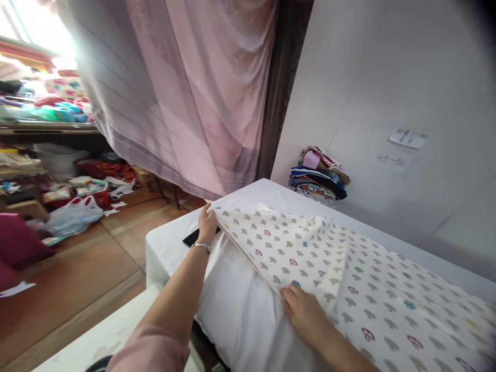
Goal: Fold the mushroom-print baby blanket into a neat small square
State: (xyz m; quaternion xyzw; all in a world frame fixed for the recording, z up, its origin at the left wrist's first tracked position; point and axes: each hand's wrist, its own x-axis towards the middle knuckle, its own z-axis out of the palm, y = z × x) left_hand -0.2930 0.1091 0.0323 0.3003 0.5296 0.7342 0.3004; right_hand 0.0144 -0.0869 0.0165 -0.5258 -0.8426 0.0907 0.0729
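A cream cloth printed with small grey and coloured mushrooms (349,274) lies spread over a white table (163,243). My left hand (206,225) is stretched out to the cloth's far corner and pinches it there, a bracelet on the wrist. My right hand (304,312) is close to me and grips the cloth's near edge, fingers curled on the fabric. Between my hands the edge runs as a straight line. A white layer (236,305) shows under the cloth. A dark phone (191,238) lies on the table just under my left hand.
A stack of folded clothes (320,175) sits at the table's far end against the white wall. A pink curtain (194,88) hangs behind the table. Bags and cluttered shelves (73,196) fill the left side over a brown tiled floor.
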